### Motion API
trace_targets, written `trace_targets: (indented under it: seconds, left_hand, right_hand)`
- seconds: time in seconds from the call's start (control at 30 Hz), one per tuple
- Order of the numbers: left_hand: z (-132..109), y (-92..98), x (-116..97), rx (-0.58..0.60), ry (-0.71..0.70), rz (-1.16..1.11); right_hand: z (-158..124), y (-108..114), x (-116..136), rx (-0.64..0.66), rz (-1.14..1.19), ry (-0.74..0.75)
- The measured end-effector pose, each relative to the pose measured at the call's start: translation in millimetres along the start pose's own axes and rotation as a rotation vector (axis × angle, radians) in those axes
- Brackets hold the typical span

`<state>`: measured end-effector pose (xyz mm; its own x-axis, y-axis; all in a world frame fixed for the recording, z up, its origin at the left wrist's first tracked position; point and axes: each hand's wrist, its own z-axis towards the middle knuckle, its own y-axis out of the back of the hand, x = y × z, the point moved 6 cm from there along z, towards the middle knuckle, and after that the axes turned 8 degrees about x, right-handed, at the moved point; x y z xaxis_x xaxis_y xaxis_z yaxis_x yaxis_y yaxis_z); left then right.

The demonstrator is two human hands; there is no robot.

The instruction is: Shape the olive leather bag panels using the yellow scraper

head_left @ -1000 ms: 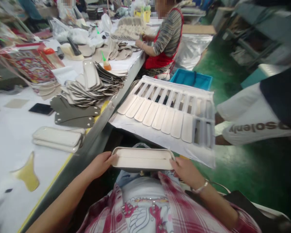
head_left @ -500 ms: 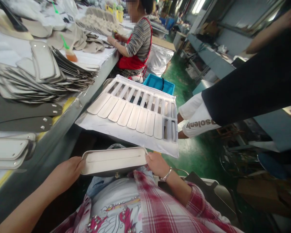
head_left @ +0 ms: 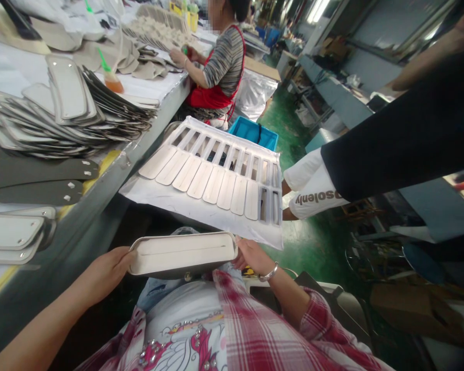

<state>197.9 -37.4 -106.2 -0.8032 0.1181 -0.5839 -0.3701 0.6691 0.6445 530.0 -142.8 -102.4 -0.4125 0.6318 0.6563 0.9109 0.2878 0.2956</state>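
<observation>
In front of my waist I hold a long cream panel [head_left: 185, 251] with rounded corners, a raised rim and a thin line along its face. A dark side wall with a small gold-coloured fitting shows along its lower edge. My left hand [head_left: 114, 268] is closed on the left end, thumb along the edge. At the right end, the fingers of my right hand [head_left: 253, 257] are closed round the corner, partly hidden behind it. Just beyond sits a white slotted board [head_left: 201, 206] with a row of similar flat cream pieces [head_left: 198, 179] lying on it.
On the left table, a pile of dark-edged panels [head_left: 67, 93] stands near a glue bottle [head_left: 112, 80] with a green nozzle. A co-worker [head_left: 224, 67] in a red apron sits beyond, close to a blue crate [head_left: 253, 133]. At right stands another person in black shorts [head_left: 386, 123].
The panel has tilted slightly, so a bit more of its dark side shows on the left. My right hand has shifted a little right and its fingers have moved at the corner.
</observation>
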Motion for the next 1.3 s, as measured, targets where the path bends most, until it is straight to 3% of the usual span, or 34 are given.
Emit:
trace_targets:
  seconds: [0.17,0.47,0.6,0.77,0.87,1.0,1.07,1.3]
  left_hand:
    - [0.5,-6.9,11.7,0.099,-0.011,-0.305]
    - [3.9,-1.6,-1.5,0.093,0.047,0.025]
    - [3.6,2.0,-8.6,0.081,0.024,0.067]
    - [2.6,2.9,-8.5,0.071,0.0,0.064]
    - [2.5,2.2,-5.6,0.072,0.002,0.053]
    - [3.4,1.4,-5.0,0.094,-0.001,0.039]
    - [3.9,1.8,-5.9,0.106,0.002,0.016]
    - [6.6,1.5,-3.4,0.149,0.011,-0.053]
  right_hand:
    - [0.8,0.5,0.1,0.037,0.005,-0.035]
    - [-0.3,0.8,17.7,-0.066,-0.487,0.062]
    - [-5.6,-1.0,26.2,-0.144,-0.701,0.15]
    - [-6.0,-0.7,24.0,-0.245,-0.796,0.202]
    - [-4.0,0.9,15.6,-0.235,-0.616,0.219]
    - [4.3,0.0,-10.1,0.013,0.053,0.125]
    - [7.6,0.7,-19.2,0.104,0.269,0.082]
    - [20.0,3.0,-29.8,0.248,0.522,0.099]
